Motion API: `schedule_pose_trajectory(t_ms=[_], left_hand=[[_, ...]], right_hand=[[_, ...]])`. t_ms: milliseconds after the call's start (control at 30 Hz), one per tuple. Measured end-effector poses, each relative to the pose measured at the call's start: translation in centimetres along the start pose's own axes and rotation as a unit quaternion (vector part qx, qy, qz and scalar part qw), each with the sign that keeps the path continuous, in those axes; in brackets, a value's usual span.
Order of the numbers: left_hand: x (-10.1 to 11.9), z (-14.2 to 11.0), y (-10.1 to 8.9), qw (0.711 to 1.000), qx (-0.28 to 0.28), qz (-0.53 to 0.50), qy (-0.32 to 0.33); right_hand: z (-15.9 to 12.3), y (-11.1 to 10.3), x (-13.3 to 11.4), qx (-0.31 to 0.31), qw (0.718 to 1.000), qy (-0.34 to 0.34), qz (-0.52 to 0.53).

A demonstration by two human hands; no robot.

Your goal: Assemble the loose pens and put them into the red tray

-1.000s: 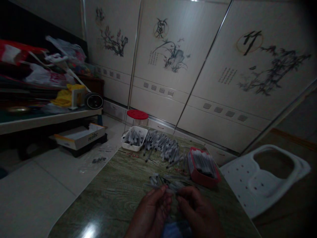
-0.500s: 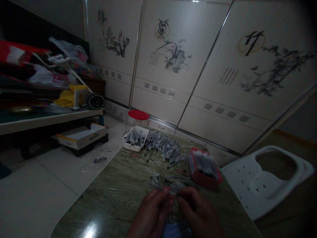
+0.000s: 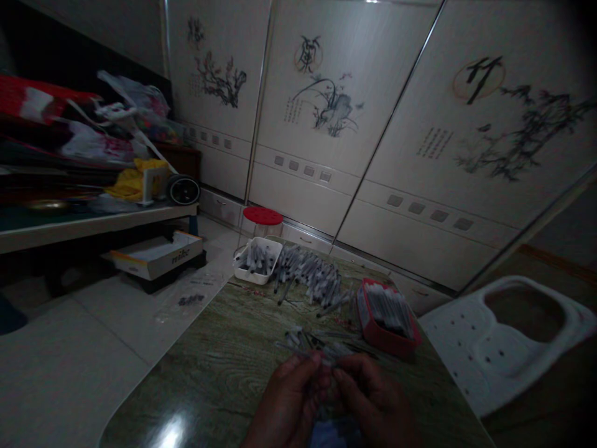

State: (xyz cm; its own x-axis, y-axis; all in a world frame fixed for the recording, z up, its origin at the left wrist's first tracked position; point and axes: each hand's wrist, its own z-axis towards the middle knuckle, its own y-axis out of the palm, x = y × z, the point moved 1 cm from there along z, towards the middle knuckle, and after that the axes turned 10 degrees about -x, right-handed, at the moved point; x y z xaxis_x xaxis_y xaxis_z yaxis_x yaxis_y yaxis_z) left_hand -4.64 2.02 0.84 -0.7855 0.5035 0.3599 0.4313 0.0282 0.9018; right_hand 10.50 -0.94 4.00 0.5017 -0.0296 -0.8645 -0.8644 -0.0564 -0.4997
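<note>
My left hand and my right hand meet at the near edge of a green wood-grain table. Their fingertips pinch together around a small thin grey piece that I cannot make out in the dim light. Just beyond my fingers lies a small scatter of grey tubes. Farther back is a big heap of the same grey tubes. A white tray at the far left corner and a red tray on the right each hold more of them.
A red-lidded jar stands behind the table against painted wall panels. A white moulded plastic seat lies to the right. On the left are a cluttered low shelf, an open cardboard box and tiled floor.
My hands have drawn closer, so the fingertips now touch. The view has shifted slightly; the piles and trays have not moved.
</note>
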Motion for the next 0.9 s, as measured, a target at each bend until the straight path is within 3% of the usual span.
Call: schedule_pose_trajectory(t_ms=[200,400,533,667,900], left_hand=[[0.0,-0.2,-0.1,1.0,-0.01,0.01,0.009],[0.2,-0.3,0.3,1.0,0.011,0.026,0.011],[0.3,-0.5,0.4,0.999,0.019,0.03,0.013],[0.4,-0.4,0.1,0.999,0.028,0.036,0.018],[0.2,-0.1,-0.5,0.998,-0.017,0.051,0.012]], right_hand=[[0.0,0.1,0.0,-0.034,0.999,-0.011,-0.024],[-0.2,0.7,-0.3,0.028,0.999,-0.029,-0.007],[-0.1,1.0,0.2,0.015,0.999,-0.004,0.051],[0.0,0.9,0.6,0.008,0.999,0.002,0.034],[0.0,1.0,1.2,-0.033,0.996,0.031,0.071]])
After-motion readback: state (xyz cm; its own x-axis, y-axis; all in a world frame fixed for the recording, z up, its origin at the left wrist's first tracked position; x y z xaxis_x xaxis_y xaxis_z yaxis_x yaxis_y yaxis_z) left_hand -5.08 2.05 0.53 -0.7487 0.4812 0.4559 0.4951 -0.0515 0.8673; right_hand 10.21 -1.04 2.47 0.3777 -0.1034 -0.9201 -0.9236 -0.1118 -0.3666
